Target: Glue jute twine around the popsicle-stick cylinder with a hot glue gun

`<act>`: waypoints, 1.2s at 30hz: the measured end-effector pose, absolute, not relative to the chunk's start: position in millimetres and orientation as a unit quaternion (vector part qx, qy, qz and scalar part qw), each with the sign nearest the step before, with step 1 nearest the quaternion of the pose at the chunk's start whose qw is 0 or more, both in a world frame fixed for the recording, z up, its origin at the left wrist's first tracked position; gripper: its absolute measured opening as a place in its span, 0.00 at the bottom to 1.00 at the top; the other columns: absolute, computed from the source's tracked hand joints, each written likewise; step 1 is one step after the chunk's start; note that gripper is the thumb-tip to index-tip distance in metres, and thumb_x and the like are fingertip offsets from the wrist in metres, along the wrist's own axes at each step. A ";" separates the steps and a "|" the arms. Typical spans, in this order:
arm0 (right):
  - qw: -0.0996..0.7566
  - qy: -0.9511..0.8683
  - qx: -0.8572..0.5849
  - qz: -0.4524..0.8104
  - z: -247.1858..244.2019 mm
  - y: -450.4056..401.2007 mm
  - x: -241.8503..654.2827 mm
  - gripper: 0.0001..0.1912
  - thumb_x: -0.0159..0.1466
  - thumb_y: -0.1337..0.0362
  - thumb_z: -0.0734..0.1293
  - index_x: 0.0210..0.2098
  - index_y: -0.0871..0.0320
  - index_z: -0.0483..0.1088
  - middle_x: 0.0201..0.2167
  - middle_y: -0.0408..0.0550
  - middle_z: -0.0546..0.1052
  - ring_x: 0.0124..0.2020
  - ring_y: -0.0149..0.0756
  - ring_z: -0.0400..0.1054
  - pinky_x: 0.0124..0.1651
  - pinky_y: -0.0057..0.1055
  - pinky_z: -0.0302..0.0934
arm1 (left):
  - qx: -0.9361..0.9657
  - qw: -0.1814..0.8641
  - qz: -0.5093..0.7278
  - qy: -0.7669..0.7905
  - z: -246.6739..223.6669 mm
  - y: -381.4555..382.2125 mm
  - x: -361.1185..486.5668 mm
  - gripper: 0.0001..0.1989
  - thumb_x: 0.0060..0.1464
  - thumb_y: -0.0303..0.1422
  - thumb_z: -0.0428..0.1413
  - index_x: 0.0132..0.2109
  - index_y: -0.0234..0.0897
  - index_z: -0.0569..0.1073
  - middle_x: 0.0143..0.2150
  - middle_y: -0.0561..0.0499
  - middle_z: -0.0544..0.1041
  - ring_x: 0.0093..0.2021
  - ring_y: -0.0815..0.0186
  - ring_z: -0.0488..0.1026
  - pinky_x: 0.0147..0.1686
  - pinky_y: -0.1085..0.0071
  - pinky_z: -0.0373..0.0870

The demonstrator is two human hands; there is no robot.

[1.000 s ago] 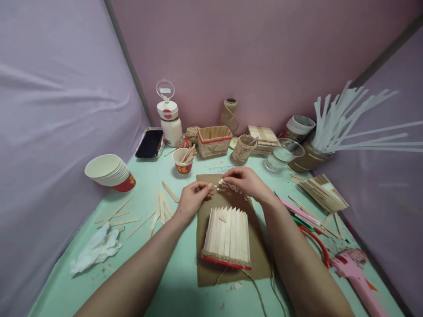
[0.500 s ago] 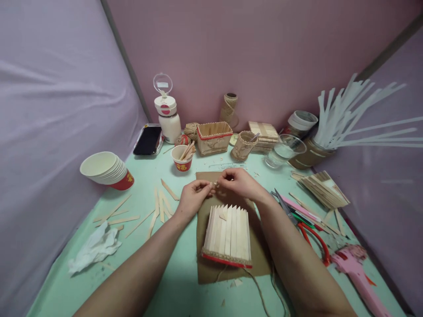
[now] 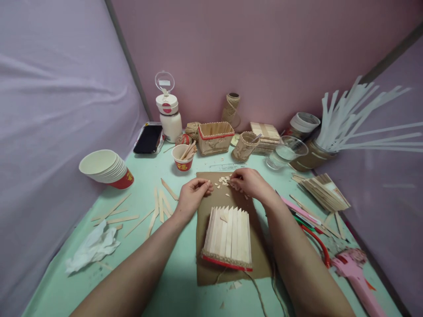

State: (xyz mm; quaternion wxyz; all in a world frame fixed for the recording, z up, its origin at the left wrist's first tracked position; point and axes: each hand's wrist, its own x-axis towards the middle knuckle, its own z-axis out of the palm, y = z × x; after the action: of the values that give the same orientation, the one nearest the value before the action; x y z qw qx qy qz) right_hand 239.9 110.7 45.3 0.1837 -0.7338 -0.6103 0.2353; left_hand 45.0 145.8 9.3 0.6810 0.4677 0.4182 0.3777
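Observation:
A brown cardboard sheet (image 3: 206, 220) lies on the pale green table. On its lower half rests a panel of pointed wooden sticks (image 3: 228, 237) with a braided, red-edged base and one small chip on top. My left hand (image 3: 194, 196) is closed at the sheet's upper left, fingertips pinched on something I cannot make out. My right hand (image 3: 247, 181) is closed at the small wood chips (image 3: 224, 180) on the sheet's upper part; its fingertips are among them, and what they hold is too small to name.
Loose sticks (image 3: 161, 206), tissue (image 3: 94, 248) and paper cups (image 3: 107, 169) are on the left. A basket (image 3: 216, 138), stick cup (image 3: 183, 158) and glass (image 3: 280, 154) stand behind. Red-handled scissors (image 3: 319, 242) and a pink glue gun (image 3: 358, 279) lie right.
My right hand has moved right, away from my left hand, uncovering the pile of chips. My left hand has stayed nearly in place.

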 end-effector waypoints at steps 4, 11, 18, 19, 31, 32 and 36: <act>0.203 -0.650 -0.719 0.141 36.2 116.2 237.3 0.07 0.58 0.70 0.64 0.28 0.57 0.75 0.31 0.49 0.76 0.34 0.36 0.67 0.38 0.29 0.55 | 0.470 0.679 0.379 0.418 8.0 146.1 45.0 0.15 0.42 0.40 0.64 0.33 0.32 0.75 0.29 0.48 0.78 0.31 0.68 0.74 0.35 0.70 0.71; 0.160 -0.660 -0.722 0.132 25.5 118.9 225.8 0.07 0.59 0.71 0.64 0.30 0.59 0.74 0.34 0.51 0.75 0.36 0.36 0.67 0.41 0.28 0.55 | 0.458 0.683 0.385 0.419 8.9 146.4 45.2 0.15 0.42 0.39 0.64 0.32 0.32 0.74 0.29 0.48 0.78 0.30 0.68 0.74 0.36 0.70 0.71; 0.259 -0.616 -0.715 0.206 31.3 117.4 222.6 0.05 0.57 0.68 0.64 0.25 0.58 0.70 0.28 0.47 0.75 0.31 0.34 0.66 0.35 0.28 0.55 | 0.454 0.690 0.378 0.418 6.5 146.9 44.8 0.14 0.42 0.40 0.64 0.33 0.32 0.76 0.30 0.47 0.79 0.31 0.68 0.74 0.36 0.70 0.71; 0.298 -0.591 -0.705 0.255 33.6 116.7 220.3 0.05 0.57 0.66 0.64 0.26 0.57 0.70 0.26 0.45 0.75 0.28 0.33 0.66 0.33 0.28 0.55 | 0.452 0.693 0.376 0.418 6.2 146.9 44.6 0.14 0.43 0.40 0.64 0.33 0.32 0.76 0.30 0.47 0.79 0.31 0.68 0.75 0.36 0.70 0.71; 0.456 -0.386 -0.604 0.528 34.7 115.8 189.9 0.09 0.48 0.60 0.70 0.24 0.59 0.69 0.18 0.40 0.69 0.19 0.24 0.57 0.21 0.23 0.47 | 0.454 0.709 0.351 0.411 4.8 147.5 43.2 0.13 0.47 0.38 0.62 0.34 0.32 0.77 0.30 0.46 0.80 0.29 0.70 0.74 0.33 0.73 0.68; 0.458 -0.384 -0.604 0.528 33.9 116.0 189.6 0.10 0.48 0.60 0.70 0.24 0.60 0.69 0.18 0.40 0.69 0.19 0.24 0.57 0.21 0.23 0.47 | 0.453 0.709 0.350 0.412 4.5 147.7 43.1 0.13 0.47 0.38 0.62 0.34 0.32 0.77 0.29 0.46 0.79 0.29 0.70 0.74 0.33 0.74 0.68; 0.464 -0.368 -0.593 0.546 30.1 116.9 188.7 0.11 0.48 0.59 0.71 0.24 0.61 0.70 0.18 0.40 0.69 0.20 0.23 0.56 0.23 0.23 0.48 | 0.458 0.704 0.350 0.414 3.3 147.8 42.8 0.13 0.47 0.38 0.62 0.35 0.31 0.77 0.29 0.46 0.79 0.30 0.70 0.74 0.34 0.73 0.68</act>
State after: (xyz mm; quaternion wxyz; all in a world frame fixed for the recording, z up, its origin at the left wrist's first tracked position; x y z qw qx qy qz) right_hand 188.7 116.9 30.1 0.4640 -0.5928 -0.3678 0.5459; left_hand 42.8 147.8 3.3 0.7044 0.4576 0.4142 0.3504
